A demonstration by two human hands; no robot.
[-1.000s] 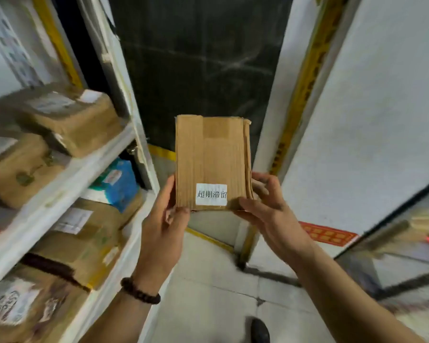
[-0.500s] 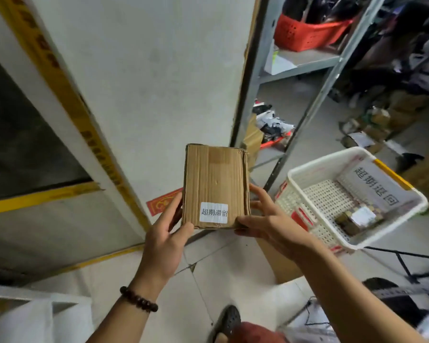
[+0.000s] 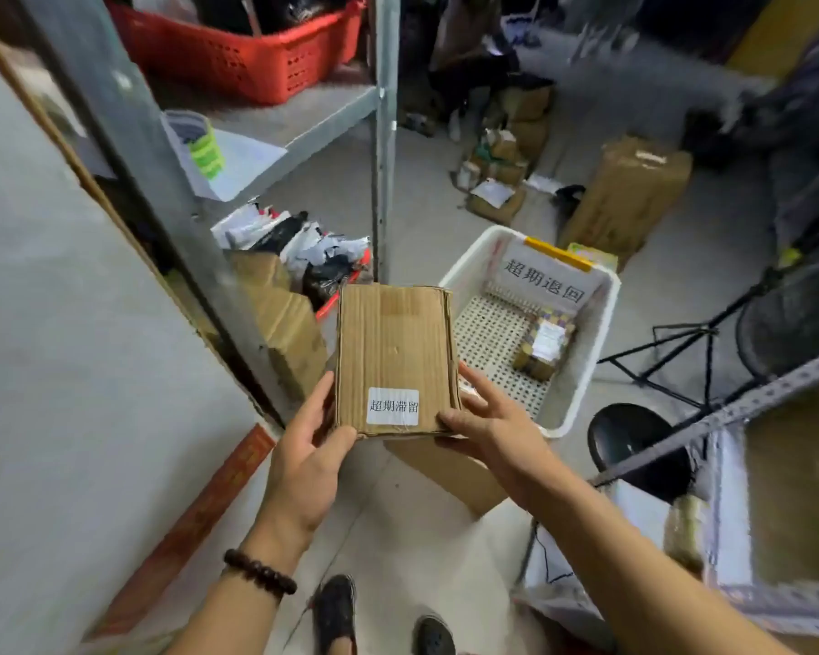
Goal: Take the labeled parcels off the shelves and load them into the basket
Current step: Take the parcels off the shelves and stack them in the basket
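Observation:
A flat brown cardboard parcel (image 3: 396,352) with a white printed label near its lower edge is held up in front of me. My left hand (image 3: 310,446) grips its lower left corner, thumb on the front face. My right hand (image 3: 488,430) holds the lower right edge with fingers spread along the side. Just beyond the parcel to the right stands a white perforated basket (image 3: 587,361) with a printed sign on its far wall. A small wrapped parcel (image 3: 544,345) lies inside the basket.
A grey metal shelf post (image 3: 384,134) rises behind the parcel, with a red crate (image 3: 237,59) on the shelf. Boxes and bags (image 3: 284,295) crowd the floor at left. A black stool (image 3: 634,442) and a tripod stand (image 3: 691,352) are at right. A cardboard box (image 3: 445,470) sits under the basket.
My view has swung right from the wall to the room. The white basket now sits close behind the parcel. Both hands keep the same hold on the parcel.

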